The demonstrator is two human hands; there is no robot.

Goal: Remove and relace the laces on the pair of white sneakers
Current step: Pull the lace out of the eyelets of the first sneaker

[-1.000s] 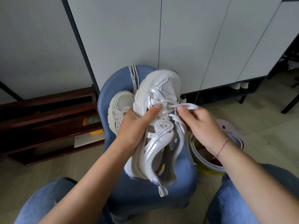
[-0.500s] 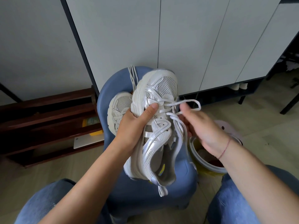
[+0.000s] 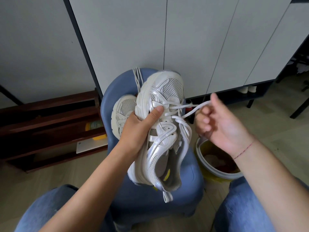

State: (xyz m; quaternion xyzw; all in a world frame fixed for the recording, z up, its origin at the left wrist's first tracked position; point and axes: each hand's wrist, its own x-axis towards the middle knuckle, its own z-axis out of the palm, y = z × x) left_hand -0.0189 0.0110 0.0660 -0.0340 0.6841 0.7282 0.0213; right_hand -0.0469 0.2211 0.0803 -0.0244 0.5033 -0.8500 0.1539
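My left hand [image 3: 139, 127] grips a white and silver sneaker [image 3: 161, 131] by its side, thumb pressed near the eyelets, toe pointing away from me. Its white lace [image 3: 192, 108] runs out to the right as a loop, hooked and pulled by the curled fingers of my right hand [image 3: 217, 124]. The second white sneaker [image 3: 122, 113] lies on the blue stool [image 3: 150, 193] behind my left hand, partly hidden. A loose white lace [image 3: 138, 77] hangs over the stool's back edge.
White cabinet doors [image 3: 192, 39] stand right behind the stool. A dark wooden rack [image 3: 50, 124] sits at the left. A yellow bin with a white rim [image 3: 215, 169] stands on the floor under my right forearm. My knees in jeans [image 3: 50, 208] frame the bottom.
My right hand has drawn the lace loop out to the right, away from the sneaker, lengthening it. The left hand keeps its hold on the shoe.
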